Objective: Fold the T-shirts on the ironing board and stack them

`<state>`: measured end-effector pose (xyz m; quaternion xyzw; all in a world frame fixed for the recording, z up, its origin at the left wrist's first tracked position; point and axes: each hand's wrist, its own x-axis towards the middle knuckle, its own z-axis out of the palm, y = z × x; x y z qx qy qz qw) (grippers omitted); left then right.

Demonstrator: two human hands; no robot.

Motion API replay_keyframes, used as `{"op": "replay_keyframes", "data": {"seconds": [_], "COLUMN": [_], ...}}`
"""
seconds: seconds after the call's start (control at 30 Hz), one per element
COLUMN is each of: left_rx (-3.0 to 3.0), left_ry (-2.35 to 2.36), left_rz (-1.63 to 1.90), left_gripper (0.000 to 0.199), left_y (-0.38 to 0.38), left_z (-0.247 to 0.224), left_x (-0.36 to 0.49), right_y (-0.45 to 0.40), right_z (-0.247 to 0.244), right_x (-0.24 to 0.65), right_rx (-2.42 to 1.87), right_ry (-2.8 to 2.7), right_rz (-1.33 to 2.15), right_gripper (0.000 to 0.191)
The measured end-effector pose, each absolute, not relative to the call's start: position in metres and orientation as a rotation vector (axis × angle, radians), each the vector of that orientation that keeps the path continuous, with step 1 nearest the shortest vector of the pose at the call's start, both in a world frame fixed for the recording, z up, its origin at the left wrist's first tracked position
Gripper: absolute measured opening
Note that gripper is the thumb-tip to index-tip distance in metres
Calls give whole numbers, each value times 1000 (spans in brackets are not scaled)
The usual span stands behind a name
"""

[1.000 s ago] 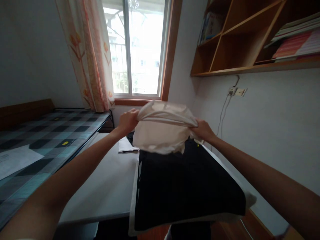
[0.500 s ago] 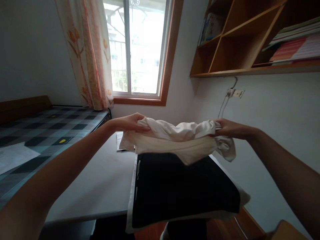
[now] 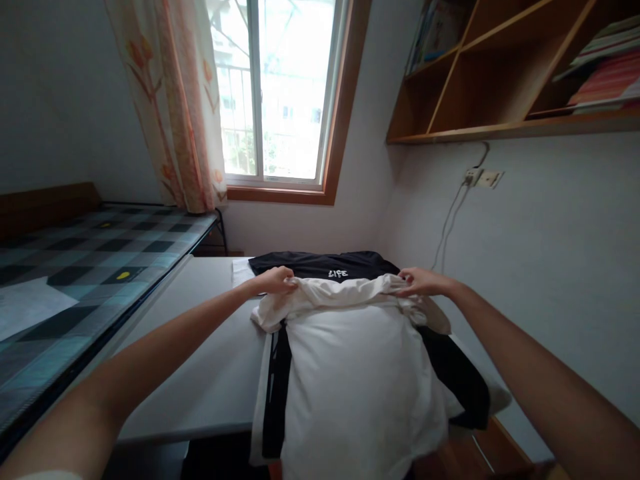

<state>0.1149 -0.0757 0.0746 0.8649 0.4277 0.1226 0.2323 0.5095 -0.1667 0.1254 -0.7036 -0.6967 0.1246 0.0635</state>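
A white shirt (image 3: 365, 380) is stretched between my two hands, its body hanging toward me past the table's near edge. My left hand (image 3: 276, 280) pinches its gathered far edge at the left. At the right end of that same edge, my right hand (image 3: 420, 282) grips the cloth with fingers closed. Underneath lies a black garment (image 3: 320, 263) with white lettering near its far end; black cloth shows on both sides of the white shirt. Pale fabric sticks out from under the black garment at the left and right.
The white table (image 3: 200, 360) extends left of the clothes. Beside it is a bed with a checkered mattress (image 3: 150, 250) and a sheet of paper (image 3: 30, 308). A wooden shelf (image 3: 495, 87) with books hangs at upper right, above a wall socket (image 3: 480, 177) with cords.
Both hands have lowered and the bunched white shirt has opened out, its body now falling toward me over the black garment. The lettering at the far end has come into view.
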Motion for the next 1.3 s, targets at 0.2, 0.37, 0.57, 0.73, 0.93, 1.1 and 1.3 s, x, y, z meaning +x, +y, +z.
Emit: {"op": "replay_keyframes", "data": {"seconds": [0.2,0.37,0.57,0.73,0.93,1.1,1.3], "left_rx": [2387,2372,2506,2362,2349,2411,2233], "left_ry": [1281,1119,782,1147,1315,1510,1560], "left_rz": [262,328,349,630,932,934,827], "left_gripper": [38,43,16,28,33,36,28], "left_y": [-50,-35,-26,1,39,76,131], "left_z": [26,25,19,26,71,91,61], "left_x": [127,139,154,161,166,174,181], "right_y": [-130,-116,-94,-79,-43,25,92], "right_z": [57,41,26,32,64,66,35], "right_x": [507,503,505,495,474,471,477], "right_rx": [-2340,-2299,-1972,-1631,-1222,-1172,-1513], "right_ry": [-2082,-2106,-1967,-1079,-683,-774,-1010], "right_rz": [74,-13,327,702,536,322,269], "right_gripper": [32,40,15,18,19,37,46]}}
